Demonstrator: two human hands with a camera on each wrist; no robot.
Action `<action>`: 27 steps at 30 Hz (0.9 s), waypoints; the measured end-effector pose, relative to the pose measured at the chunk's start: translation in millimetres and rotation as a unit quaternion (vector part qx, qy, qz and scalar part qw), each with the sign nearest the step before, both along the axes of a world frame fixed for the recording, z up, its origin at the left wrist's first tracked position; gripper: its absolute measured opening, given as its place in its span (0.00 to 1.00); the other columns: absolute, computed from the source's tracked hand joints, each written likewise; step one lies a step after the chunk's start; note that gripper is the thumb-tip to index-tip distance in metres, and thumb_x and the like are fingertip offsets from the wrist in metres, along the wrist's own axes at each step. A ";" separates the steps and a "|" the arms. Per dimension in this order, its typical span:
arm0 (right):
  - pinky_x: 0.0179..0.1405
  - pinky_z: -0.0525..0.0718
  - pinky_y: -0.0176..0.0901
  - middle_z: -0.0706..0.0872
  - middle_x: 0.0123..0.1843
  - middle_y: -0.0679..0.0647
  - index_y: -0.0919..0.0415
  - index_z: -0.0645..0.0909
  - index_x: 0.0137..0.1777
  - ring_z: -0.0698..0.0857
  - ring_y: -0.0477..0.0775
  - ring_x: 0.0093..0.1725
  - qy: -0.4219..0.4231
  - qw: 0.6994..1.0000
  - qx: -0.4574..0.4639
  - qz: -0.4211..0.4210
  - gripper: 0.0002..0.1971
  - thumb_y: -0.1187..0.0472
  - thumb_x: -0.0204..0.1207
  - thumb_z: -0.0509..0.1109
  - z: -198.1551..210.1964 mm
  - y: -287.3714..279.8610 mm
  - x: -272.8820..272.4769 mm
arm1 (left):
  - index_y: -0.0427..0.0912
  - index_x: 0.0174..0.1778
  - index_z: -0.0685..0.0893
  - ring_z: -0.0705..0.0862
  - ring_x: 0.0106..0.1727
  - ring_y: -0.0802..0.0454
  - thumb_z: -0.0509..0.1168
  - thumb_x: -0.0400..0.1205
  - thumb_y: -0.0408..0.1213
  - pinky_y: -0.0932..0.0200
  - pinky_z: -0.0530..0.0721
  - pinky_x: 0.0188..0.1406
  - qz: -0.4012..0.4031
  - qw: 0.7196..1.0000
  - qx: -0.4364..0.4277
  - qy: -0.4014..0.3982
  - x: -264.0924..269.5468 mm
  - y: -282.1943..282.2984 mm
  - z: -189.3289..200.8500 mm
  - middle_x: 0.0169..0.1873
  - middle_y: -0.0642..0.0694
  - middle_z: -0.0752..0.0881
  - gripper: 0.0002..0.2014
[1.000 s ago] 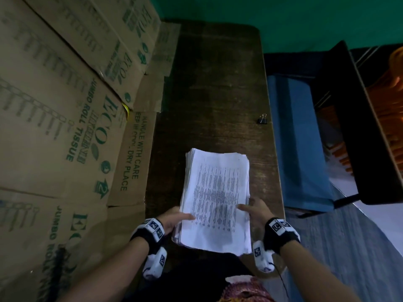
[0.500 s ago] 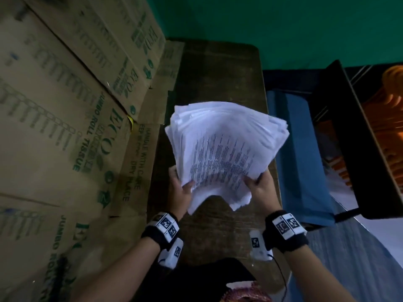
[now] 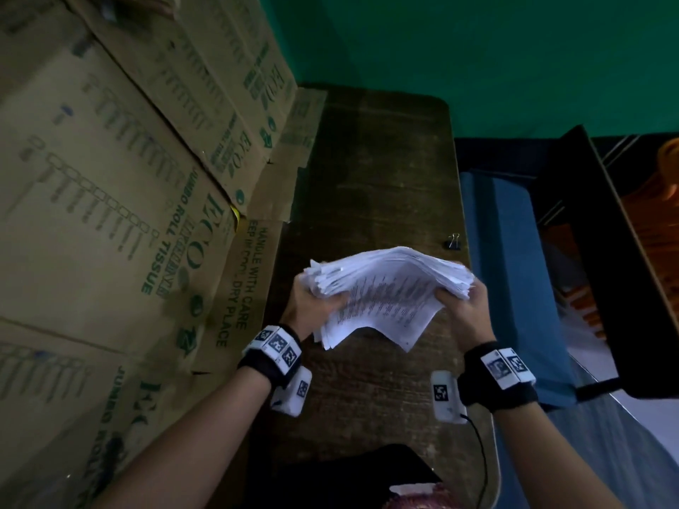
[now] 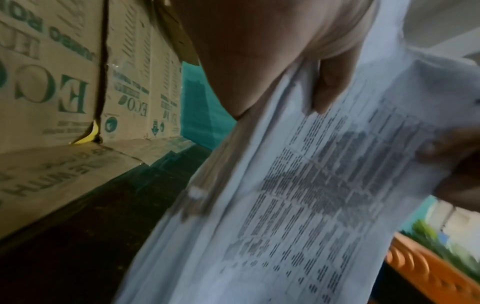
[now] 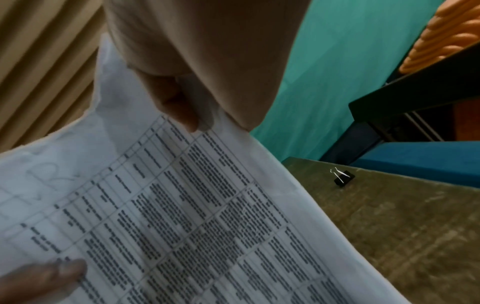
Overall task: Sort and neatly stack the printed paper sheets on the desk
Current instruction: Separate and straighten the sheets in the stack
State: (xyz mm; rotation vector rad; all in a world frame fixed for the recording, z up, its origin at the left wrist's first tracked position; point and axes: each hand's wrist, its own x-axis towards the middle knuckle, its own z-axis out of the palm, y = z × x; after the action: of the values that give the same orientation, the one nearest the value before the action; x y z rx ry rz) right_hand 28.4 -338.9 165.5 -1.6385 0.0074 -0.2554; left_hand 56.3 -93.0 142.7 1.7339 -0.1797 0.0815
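Note:
A thick stack of printed paper sheets (image 3: 382, 292) hangs above the dark wooden desk (image 3: 374, 178), its printed top page facing me and its far edge uneven. My left hand (image 3: 312, 306) grips the stack's left side, thumb on top of the page. My right hand (image 3: 464, 306) grips the right side the same way. In the left wrist view the stack (image 4: 298, 195) shows a printed table, with my thumb (image 4: 330, 86) pressed on it. In the right wrist view the page (image 5: 182, 216) fills the lower left, held under my thumb (image 5: 176, 105).
A black binder clip (image 3: 454, 241) (image 5: 342, 178) lies near the desk's right edge. Large cardboard boxes (image 3: 110, 214) line the desk's left side. A blue bench (image 3: 507, 270) and a dark shelf frame (image 3: 624, 270) stand to the right. A green wall (image 3: 477, 49) is behind.
Both hands lifted the stack off the desk, raised it steeply with sheets fanning, and have since brought it lower and flatter above the desk.

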 end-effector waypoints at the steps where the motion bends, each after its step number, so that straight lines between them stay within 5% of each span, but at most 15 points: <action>1: 0.45 0.84 0.38 0.91 0.43 0.43 0.48 0.88 0.44 0.87 0.42 0.45 -0.002 1.000 0.013 0.000 0.20 0.74 0.64 0.67 4.1 1.1 2.1 | 0.54 0.37 0.84 0.87 0.39 0.70 0.76 0.65 0.16 0.71 0.84 0.37 0.017 1.000 -0.006 0.005 4.1 -0.9 3.2 0.34 0.64 0.90 0.23; 3: 0.46 0.85 0.37 0.92 0.44 0.43 0.48 0.89 0.45 0.88 0.42 0.46 -0.016 0.999 0.028 -0.002 0.20 0.76 0.66 0.69 10.2 -1.1 3.2 | 0.54 0.34 0.87 0.89 0.40 0.65 0.76 0.63 0.14 0.65 0.86 0.36 0.035 0.999 -0.035 0.000 10.2 0.6 8.7 0.35 0.62 0.90 0.25; 7: 0.56 0.85 0.44 0.87 0.59 0.57 0.59 0.80 0.64 0.86 0.54 0.58 0.001 0.997 0.034 0.068 0.29 0.77 0.63 0.72 8.8 -13.0 2.7 | 0.41 0.52 0.82 0.89 0.50 0.46 0.78 0.63 0.25 0.48 0.88 0.47 -0.013 0.998 -0.055 0.010 12.9 13.1 7.1 0.47 0.44 0.89 0.23; 11: 0.60 0.84 0.50 0.86 0.55 0.52 0.51 0.78 0.60 0.86 0.46 0.56 0.075 0.993 -0.057 0.074 0.30 0.76 0.60 0.71 -16.5 -16.1 7.7 | 0.37 0.54 0.83 0.89 0.50 0.58 0.81 0.63 0.23 0.63 0.88 0.47 -0.030 0.997 -0.034 0.056 12.3 12.5 1.5 0.48 0.47 0.89 0.24; 14: 0.60 0.83 0.61 0.85 0.50 0.58 0.58 0.80 0.52 0.86 0.60 0.55 0.157 0.980 -0.117 0.020 0.19 0.80 0.67 0.74 -32.1 -6.0 13.2 | 0.37 0.42 0.86 0.87 0.38 0.74 0.75 0.67 0.16 0.76 0.82 0.37 -0.004 0.999 -0.008 0.036 15.9 0.0 9.5 0.39 0.53 0.89 0.15; 16: 0.56 0.85 0.58 0.87 0.48 0.60 0.62 0.83 0.50 0.87 0.58 0.51 0.144 0.978 -0.149 -0.015 0.14 0.79 0.71 0.73 -37.4 -3.5 18.9 | 0.40 0.38 0.84 0.85 0.36 0.76 0.75 0.66 0.16 0.78 0.80 0.35 0.016 0.999 -0.014 0.040 20.7 -4.3 12.0 0.34 0.61 0.88 0.15; 18: 0.46 0.88 0.47 0.90 0.41 0.52 0.61 0.84 0.43 0.88 0.44 0.42 0.107 0.989 -0.098 -0.027 0.13 0.80 0.69 0.74 -31.3 -4.5 24.6 | 0.42 0.42 0.83 0.86 0.42 0.73 0.81 0.63 0.29 0.73 0.83 0.44 0.044 0.997 -0.034 0.055 27.1 3.5 8.3 0.41 0.55 0.88 0.17; 20: 0.42 0.87 0.42 0.91 0.38 0.45 0.60 0.85 0.42 0.87 0.43 0.39 0.070 0.994 -0.087 -0.001 0.13 0.79 0.67 0.77 -20.1 -7.2 26.6 | 0.39 0.52 0.85 0.87 0.55 0.57 0.83 0.60 0.44 0.55 0.84 0.58 0.038 0.992 -0.050 0.111 33.5 22.9 -1.5 0.53 0.43 0.88 0.27; 21: 0.42 0.88 0.41 0.91 0.39 0.43 0.58 0.86 0.44 0.87 0.43 0.39 0.059 0.992 -0.105 0.020 0.14 0.77 0.67 0.77 -13.3 -7.1 26.3 | 0.37 0.57 0.85 0.86 0.60 0.49 0.84 0.60 0.43 0.47 0.83 0.62 0.015 0.986 -0.070 0.153 34.7 31.6 -4.8 0.57 0.41 0.88 0.31; 24: 0.39 0.87 0.38 0.91 0.39 0.40 0.48 0.87 0.45 0.88 0.41 0.38 0.076 0.984 -0.140 0.082 0.18 0.75 0.68 0.77 5.1 -5.2 27.8 | 0.48 0.61 0.80 0.84 0.61 0.44 0.84 0.59 0.36 0.39 0.82 0.63 0.036 0.984 -0.018 0.174 38.3 52.1 -6.7 0.59 0.43 0.85 0.34; 27: 0.36 0.86 0.53 0.91 0.35 0.51 0.44 0.89 0.37 0.87 0.55 0.34 0.103 0.965 -0.211 0.112 0.19 0.74 0.67 0.77 14.2 -4.6 38.8 | 0.67 0.62 0.72 0.77 0.66 0.52 0.85 0.57 0.35 0.49 0.80 0.63 0.005 0.993 0.071 0.089 43.4 47.9 8.5 0.64 0.54 0.79 0.43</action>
State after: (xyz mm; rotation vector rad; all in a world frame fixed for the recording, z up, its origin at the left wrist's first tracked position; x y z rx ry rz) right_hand 67.2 -343.5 179.7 -2.0659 -0.0800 0.0972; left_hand 99.7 -45.2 151.2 1.8735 -0.0457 -0.0803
